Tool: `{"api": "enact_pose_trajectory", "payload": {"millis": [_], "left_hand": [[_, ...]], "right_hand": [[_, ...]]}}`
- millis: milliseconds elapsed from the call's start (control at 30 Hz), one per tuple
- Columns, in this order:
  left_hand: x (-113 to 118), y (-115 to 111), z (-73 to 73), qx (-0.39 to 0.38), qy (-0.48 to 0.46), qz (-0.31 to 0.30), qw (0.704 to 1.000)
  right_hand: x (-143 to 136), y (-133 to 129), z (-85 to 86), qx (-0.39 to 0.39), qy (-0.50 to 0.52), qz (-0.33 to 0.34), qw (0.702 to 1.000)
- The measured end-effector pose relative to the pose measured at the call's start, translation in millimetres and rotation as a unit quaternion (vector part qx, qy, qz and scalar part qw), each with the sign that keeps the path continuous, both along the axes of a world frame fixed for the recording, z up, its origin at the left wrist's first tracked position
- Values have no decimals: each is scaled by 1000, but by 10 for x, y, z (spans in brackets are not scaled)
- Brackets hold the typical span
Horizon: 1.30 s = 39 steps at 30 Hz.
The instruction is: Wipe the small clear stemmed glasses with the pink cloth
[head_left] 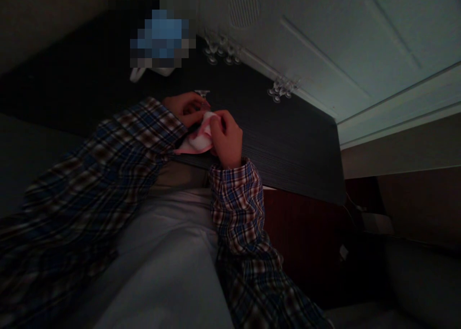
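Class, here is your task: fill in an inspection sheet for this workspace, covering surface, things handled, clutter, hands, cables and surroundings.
Surface: dark tabletop, finely grained, dimly lit.
Things handled: pink-and-white item, apparently soft cloth.
Clutter: one cluster of clear pieces and a second cluster, both near the white panel; blue patch, too pixelated to identify.
Hands: right hand pinches the item; left hand curls beside it, grip unclear.
Cables: thin pale cable past the tabletop's right-hand corner in the picture.
Surroundings: ribbed heart on the panel; dark reddish area below the tabletop.
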State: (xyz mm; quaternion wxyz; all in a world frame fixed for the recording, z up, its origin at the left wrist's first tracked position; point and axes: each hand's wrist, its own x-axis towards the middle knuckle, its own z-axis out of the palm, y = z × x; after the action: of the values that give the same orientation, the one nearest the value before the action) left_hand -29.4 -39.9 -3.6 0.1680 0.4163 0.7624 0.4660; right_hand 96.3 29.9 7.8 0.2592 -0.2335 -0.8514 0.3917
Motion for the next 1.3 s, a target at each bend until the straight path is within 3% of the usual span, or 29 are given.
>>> {"api": "enact_pose_trajectory", "payload": {"millis": [433, 733, 1033, 1300], "left_hand": [[-48, 0, -86, 32, -1, -16, 999], [1, 0, -23, 26, -19, 0, 999], [-57, -2, -129, 42, 14, -15, 999], [-29, 2, -69, 29, 20, -3, 999]], "right_hand": [[-18, 9, -8, -16, -7, 2, 1000], [-13, 7, -3, -15, -4, 5, 1000], [-8, 13, -7, -5, -8, 13, 1000], [-10, 17, -16, -17, -7, 15, 1000]]}}
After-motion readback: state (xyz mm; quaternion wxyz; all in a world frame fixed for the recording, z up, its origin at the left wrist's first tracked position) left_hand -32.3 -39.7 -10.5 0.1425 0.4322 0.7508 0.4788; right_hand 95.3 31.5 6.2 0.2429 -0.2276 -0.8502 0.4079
